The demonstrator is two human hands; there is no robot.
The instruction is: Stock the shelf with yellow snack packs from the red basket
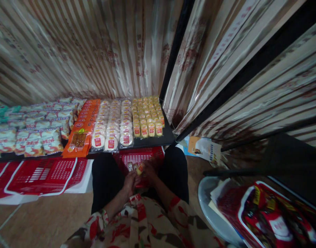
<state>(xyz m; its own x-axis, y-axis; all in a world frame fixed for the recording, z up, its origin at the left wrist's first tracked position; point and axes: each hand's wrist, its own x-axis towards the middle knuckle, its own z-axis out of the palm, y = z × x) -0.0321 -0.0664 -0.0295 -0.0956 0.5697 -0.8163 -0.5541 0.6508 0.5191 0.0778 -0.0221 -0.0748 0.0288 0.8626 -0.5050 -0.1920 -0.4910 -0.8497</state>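
Note:
Both my hands are over a red basket (158,153) between my knees. A small yellow wrapped snack cake (140,169) lies between them. My left hand (130,179), fingers closed, grips its left side. On its other side my right hand (149,171) has its fingers closed at the cake's edge; the dim light blurs the fingertips. A couple of small wrapped pieces (130,166) sit in the basket just beyond my left hand. Ahead on the dark shelf (167,136), rows of similar yellow wrapped cakes (147,117) stand beside white round packaged cakes (111,125).
Orange snack bags (81,127) and white-blue packets (39,137) fill the shelf's left. Below is another red basket (54,172). At right, a basket of dark red packages (274,217) rests over a pale basin (204,196). Black poles (175,51) and striped curtains (108,44) bound the space.

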